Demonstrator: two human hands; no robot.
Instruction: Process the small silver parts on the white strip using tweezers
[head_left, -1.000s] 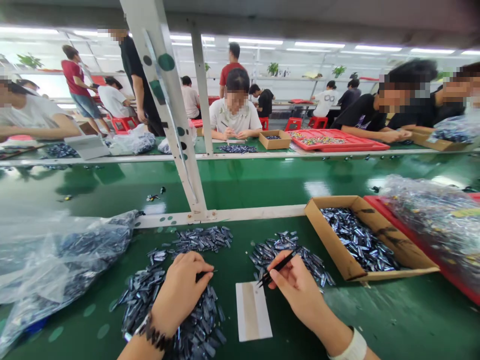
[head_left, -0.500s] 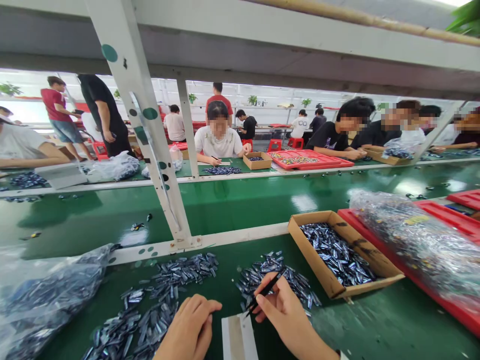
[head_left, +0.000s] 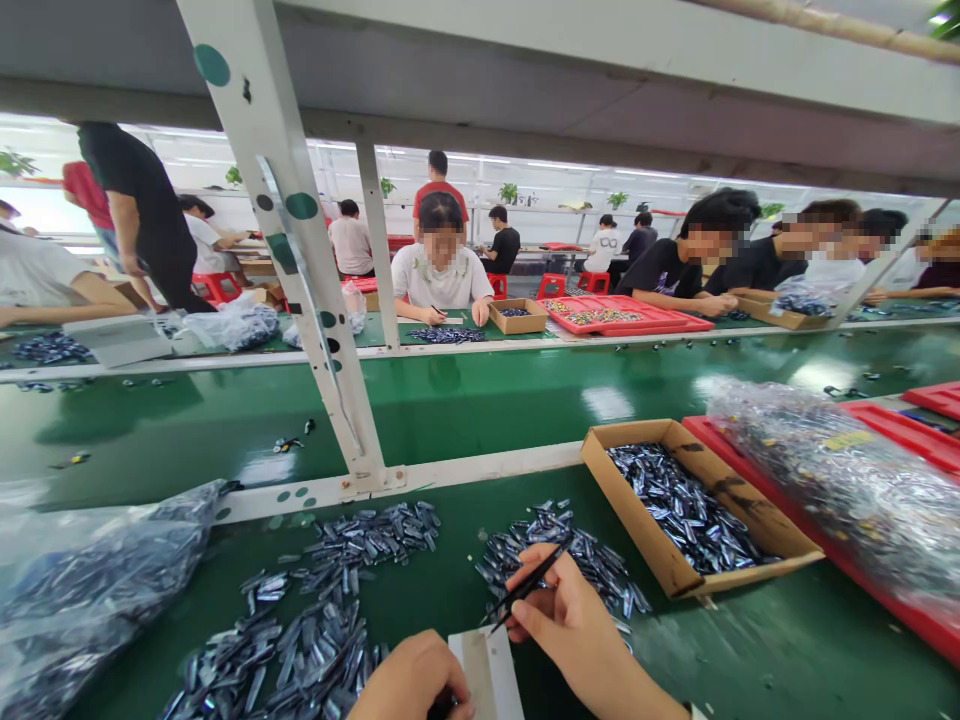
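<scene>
Black tweezers [head_left: 529, 583] are held in my right hand [head_left: 562, 620], their tips at the top end of a white strip [head_left: 487, 675] with a grey band. My left hand [head_left: 416, 680] is at the strip's left edge with its fingers curled in; what they hold, if anything, is hidden. Small dark, shiny pieces [head_left: 322, 620] lie heaped on the green table to the left. A second pile of such pieces [head_left: 555, 545] spreads behind my right hand.
An open cardboard box [head_left: 637, 535] of dark pieces stands to the right, beside a clear bag [head_left: 840, 480] on red trays. Another filled bag [head_left: 112, 590] lies at left. A white post [head_left: 300, 250] rises behind the piles. People sit across the green belt [head_left: 487, 400].
My left hand has moved down and right to the strip, and its extended finger has curled in. My right hand keeps the tweezers near the strip's top. The view has shifted slightly.
</scene>
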